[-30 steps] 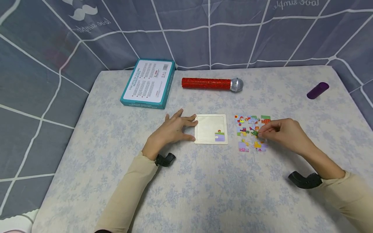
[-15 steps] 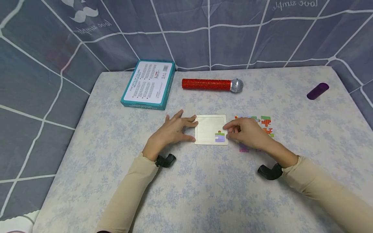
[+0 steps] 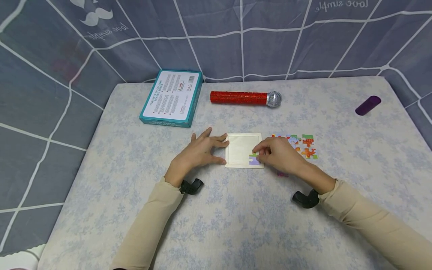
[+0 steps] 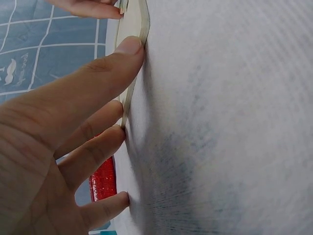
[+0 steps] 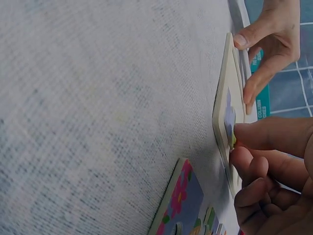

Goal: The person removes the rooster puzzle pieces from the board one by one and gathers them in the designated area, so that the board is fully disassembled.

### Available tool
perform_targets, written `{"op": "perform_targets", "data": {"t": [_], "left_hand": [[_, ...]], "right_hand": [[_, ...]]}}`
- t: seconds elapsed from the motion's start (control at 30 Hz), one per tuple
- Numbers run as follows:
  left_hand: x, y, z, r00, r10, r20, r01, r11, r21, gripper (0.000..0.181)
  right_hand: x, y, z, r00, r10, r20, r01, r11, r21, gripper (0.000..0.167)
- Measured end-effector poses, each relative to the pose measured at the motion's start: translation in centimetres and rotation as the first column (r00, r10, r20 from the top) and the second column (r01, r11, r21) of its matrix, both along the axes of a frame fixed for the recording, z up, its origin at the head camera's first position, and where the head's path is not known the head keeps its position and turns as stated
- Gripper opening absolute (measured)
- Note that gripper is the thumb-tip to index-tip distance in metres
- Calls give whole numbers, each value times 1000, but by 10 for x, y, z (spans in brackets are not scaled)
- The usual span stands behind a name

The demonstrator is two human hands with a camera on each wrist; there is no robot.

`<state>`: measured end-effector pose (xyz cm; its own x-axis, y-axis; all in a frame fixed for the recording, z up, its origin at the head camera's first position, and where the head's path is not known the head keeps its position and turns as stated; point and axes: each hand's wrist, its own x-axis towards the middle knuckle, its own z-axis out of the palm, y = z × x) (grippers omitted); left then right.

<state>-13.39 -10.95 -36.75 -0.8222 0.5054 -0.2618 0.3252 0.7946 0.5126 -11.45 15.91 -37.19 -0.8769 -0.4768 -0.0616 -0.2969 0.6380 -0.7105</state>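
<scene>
A square, pale wooden puzzle tray (image 3: pixel 237 150) lies on the table with a raised rim. In its lower right corner is a purple-and-green jigsaw piece (image 3: pixel 254 161). My left hand (image 3: pixel 202 149) rests with fingers spread, thumb and fingertips touching the tray's left edge. Over the tray's right side, my right hand (image 3: pixel 278 153) pinches a small jigsaw piece (image 5: pixel 234 140) between thumb and forefinger, mostly hidden by the fingers. More colourful jigsaw pieces (image 3: pixel 308 153) lie to the right of the tray, partly covered by my right hand.
A red glitter microphone (image 3: pixel 239 98) lies behind the tray. Back left is a teal-edged box (image 3: pixel 172 97) with printed text. A purple cylinder (image 3: pixel 368 105) lies far right. A grey curtain with white lines (image 3: pixel 216 48) hangs beyond the table.
My right hand has moved left from the loose jigsaw pieces to the tray's right side, fingertips now over the corner piece. My left hand has stayed at the tray's left edge.
</scene>
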Motion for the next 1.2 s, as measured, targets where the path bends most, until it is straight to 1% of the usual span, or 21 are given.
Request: {"op": "perform_targets", "data": {"t": [0.3,0.47,0.67,0.8,0.9,1.03,1.2], "left_hand": [[1,0,0,1000,1,2,-1,1000,4,67],[1,0,0,1000,-1,2,1,1000,5,68],[2,0,1,1000,1,6,-1,1000,6,68],[2,0,1,1000,0,3,0,1000,6,67],[2,0,1,1000,-6,3,6,1000,7,67],[2,0,2,1000,-6,1,6,1000,2,67],[1,0,2,1000,-2,3,2,1000,2,67]], "right_hand": [[1,1,2,996,-84,24,85,996,-29,12],[0,3,4,988,-113,103,119,992,-53,10],[0,15,10,971,-148,188,160,986,-48,10],[2,33,14,953,-157,261,176,983,-51,14],[5,52,16,934,-182,308,204,978,-41,20],[11,80,15,919,-226,322,244,970,-17,30],[21,113,11,903,-277,328,281,959,37,36]]}}
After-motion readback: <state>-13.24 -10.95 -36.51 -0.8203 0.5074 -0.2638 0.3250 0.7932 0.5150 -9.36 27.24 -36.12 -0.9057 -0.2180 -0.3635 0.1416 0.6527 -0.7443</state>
